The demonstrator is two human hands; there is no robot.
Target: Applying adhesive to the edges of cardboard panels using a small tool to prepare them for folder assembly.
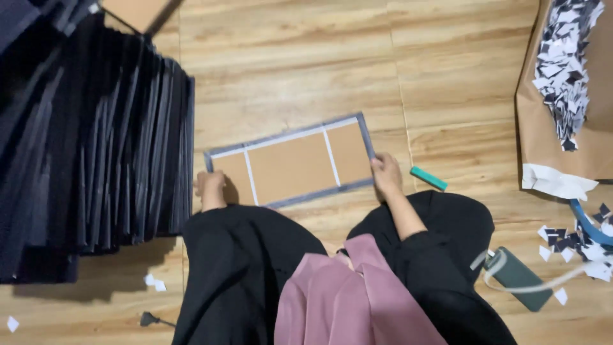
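Note:
A flat brown cardboard panel [290, 165] with a dark grey paper border and two white dividing strips lies on the wooden floor in front of me. My left hand [209, 186] presses on its lower left corner. My right hand [385, 172] rests on its lower right corner, fingers curled over the edge. A small teal scraper tool [428, 178] lies on the floor just right of my right hand.
A large row of dark, upright covered panels [96, 147] fills the left. A brown cardboard box [543, 137] with paper offcuts stands at the right, more scraps [575, 246] on the floor below. A dark green power bank [520, 278] with white cable lies by my right knee.

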